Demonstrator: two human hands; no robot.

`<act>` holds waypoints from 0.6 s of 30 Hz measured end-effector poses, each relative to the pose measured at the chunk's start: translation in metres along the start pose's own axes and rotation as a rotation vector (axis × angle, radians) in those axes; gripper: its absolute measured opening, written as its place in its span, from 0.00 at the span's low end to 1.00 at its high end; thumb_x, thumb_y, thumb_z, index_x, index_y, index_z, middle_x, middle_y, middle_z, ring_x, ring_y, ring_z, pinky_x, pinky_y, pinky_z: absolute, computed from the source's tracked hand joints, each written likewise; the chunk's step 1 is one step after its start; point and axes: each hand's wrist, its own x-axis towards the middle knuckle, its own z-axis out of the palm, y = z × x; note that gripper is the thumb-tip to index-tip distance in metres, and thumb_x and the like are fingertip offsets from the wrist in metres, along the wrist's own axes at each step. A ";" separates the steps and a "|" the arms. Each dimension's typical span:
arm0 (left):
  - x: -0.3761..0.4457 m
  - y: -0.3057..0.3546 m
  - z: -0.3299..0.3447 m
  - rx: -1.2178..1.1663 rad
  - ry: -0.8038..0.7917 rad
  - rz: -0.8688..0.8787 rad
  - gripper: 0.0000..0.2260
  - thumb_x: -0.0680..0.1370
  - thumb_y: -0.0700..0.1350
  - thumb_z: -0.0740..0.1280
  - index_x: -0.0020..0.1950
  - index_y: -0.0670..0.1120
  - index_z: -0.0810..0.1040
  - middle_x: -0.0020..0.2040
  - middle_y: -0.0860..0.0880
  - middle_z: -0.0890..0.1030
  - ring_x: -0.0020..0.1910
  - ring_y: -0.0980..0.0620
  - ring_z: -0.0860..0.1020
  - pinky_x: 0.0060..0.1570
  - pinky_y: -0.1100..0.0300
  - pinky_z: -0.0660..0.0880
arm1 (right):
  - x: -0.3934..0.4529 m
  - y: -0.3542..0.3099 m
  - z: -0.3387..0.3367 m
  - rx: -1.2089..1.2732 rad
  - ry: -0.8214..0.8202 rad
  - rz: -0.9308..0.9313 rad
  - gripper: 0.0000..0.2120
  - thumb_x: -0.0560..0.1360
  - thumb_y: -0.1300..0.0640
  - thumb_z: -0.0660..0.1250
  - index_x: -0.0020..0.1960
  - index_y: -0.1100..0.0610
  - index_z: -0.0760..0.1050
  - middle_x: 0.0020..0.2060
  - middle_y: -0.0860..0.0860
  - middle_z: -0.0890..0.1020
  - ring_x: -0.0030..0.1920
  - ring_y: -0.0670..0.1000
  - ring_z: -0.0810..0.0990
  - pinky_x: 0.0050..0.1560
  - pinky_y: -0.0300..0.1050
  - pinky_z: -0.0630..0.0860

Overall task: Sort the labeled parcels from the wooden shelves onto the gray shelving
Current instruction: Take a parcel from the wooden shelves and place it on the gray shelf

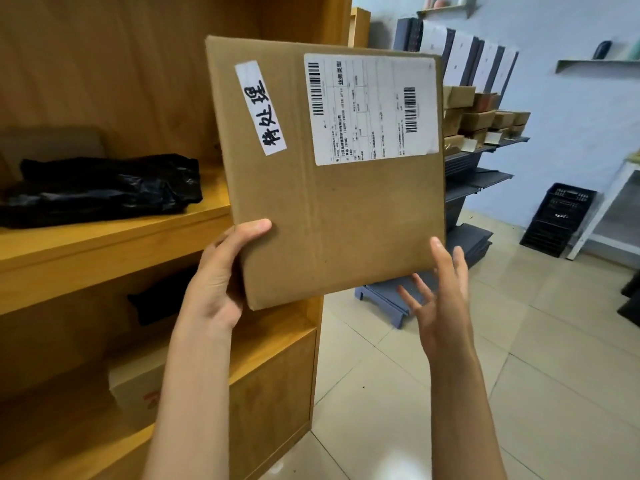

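A flat brown cardboard parcel [346,209] is held up in front of me, tilted, with a white shipping label at its upper right and a white strip with handwritten black characters at its upper left. My left hand [225,271] grips its lower left corner, thumb on the front face. My right hand [440,296] hovers at the lower right edge with fingers spread, thumb tip touching the box's edge. The wooden shelves [114,237] stand at the left. The gray shelving [485,174] stands behind the parcel at the right.
A black plastic bag parcel [104,188] lies on the wooden shelf, another dark parcel [156,299] and a pale box [138,389] below. Several small cardboard boxes [481,116] sit on the gray shelving. A black crate [557,220] and loose gray shelf parts [384,299] lie on the tiled floor.
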 end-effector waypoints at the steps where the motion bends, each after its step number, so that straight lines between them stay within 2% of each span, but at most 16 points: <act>1: 0.001 -0.001 -0.002 -0.008 -0.006 -0.008 0.21 0.61 0.52 0.73 0.52 0.51 0.76 0.51 0.49 0.80 0.52 0.49 0.77 0.48 0.50 0.77 | 0.001 0.002 -0.001 0.024 -0.028 0.021 0.37 0.72 0.44 0.71 0.76 0.43 0.57 0.61 0.43 0.74 0.62 0.52 0.77 0.59 0.53 0.77; 4: 0.004 -0.003 -0.008 -0.011 -0.010 -0.030 0.22 0.61 0.53 0.73 0.53 0.51 0.76 0.51 0.48 0.81 0.53 0.48 0.78 0.46 0.50 0.77 | 0.002 0.004 -0.002 0.071 -0.103 0.065 0.33 0.69 0.42 0.71 0.71 0.48 0.66 0.63 0.48 0.78 0.59 0.52 0.80 0.58 0.55 0.78; 6: 0.007 -0.002 -0.015 -0.005 0.003 -0.035 0.21 0.61 0.53 0.73 0.52 0.51 0.76 0.50 0.48 0.81 0.52 0.48 0.78 0.45 0.51 0.77 | 0.003 0.003 -0.005 0.089 -0.152 0.037 0.27 0.71 0.45 0.69 0.68 0.50 0.70 0.62 0.49 0.79 0.59 0.51 0.80 0.59 0.57 0.76; 8: 0.010 0.001 -0.026 0.015 0.020 -0.039 0.22 0.61 0.53 0.74 0.52 0.52 0.76 0.51 0.47 0.81 0.52 0.48 0.78 0.47 0.49 0.77 | 0.003 0.001 -0.009 0.065 -0.226 0.000 0.22 0.74 0.49 0.66 0.67 0.54 0.72 0.60 0.51 0.80 0.58 0.51 0.80 0.57 0.53 0.78; 11: 0.014 0.004 -0.037 0.061 0.000 -0.024 0.21 0.60 0.52 0.76 0.50 0.52 0.76 0.49 0.48 0.81 0.51 0.48 0.78 0.46 0.49 0.77 | 0.001 0.000 -0.013 -0.049 -0.269 0.048 0.29 0.69 0.48 0.70 0.66 0.60 0.72 0.58 0.57 0.80 0.53 0.56 0.80 0.49 0.51 0.77; 13: 0.014 0.004 -0.037 0.080 -0.025 0.011 0.18 0.62 0.53 0.73 0.49 0.52 0.76 0.48 0.49 0.80 0.50 0.49 0.77 0.45 0.52 0.75 | -0.001 -0.001 -0.012 -0.079 -0.295 0.052 0.34 0.65 0.45 0.72 0.66 0.61 0.71 0.57 0.60 0.80 0.51 0.58 0.80 0.46 0.51 0.75; 15: 0.016 0.003 -0.034 0.085 -0.053 0.066 0.14 0.66 0.54 0.69 0.49 0.54 0.76 0.48 0.50 0.79 0.50 0.50 0.76 0.47 0.53 0.74 | -0.003 -0.003 -0.011 -0.053 -0.279 0.022 0.37 0.65 0.44 0.74 0.67 0.63 0.70 0.59 0.64 0.78 0.52 0.60 0.79 0.47 0.52 0.75; 17: 0.019 0.004 -0.030 0.081 -0.126 0.126 0.14 0.69 0.58 0.66 0.51 0.53 0.77 0.48 0.52 0.80 0.53 0.50 0.76 0.50 0.54 0.73 | -0.007 -0.007 -0.008 0.040 -0.217 -0.014 0.29 0.70 0.47 0.70 0.66 0.61 0.72 0.57 0.59 0.81 0.55 0.55 0.80 0.49 0.48 0.77; 18: 0.022 0.004 -0.028 0.082 -0.171 0.163 0.19 0.69 0.60 0.66 0.55 0.53 0.77 0.51 0.53 0.81 0.55 0.51 0.76 0.55 0.54 0.72 | -0.010 -0.009 -0.005 0.096 -0.193 -0.021 0.24 0.72 0.49 0.67 0.65 0.58 0.73 0.56 0.53 0.83 0.57 0.52 0.81 0.49 0.45 0.78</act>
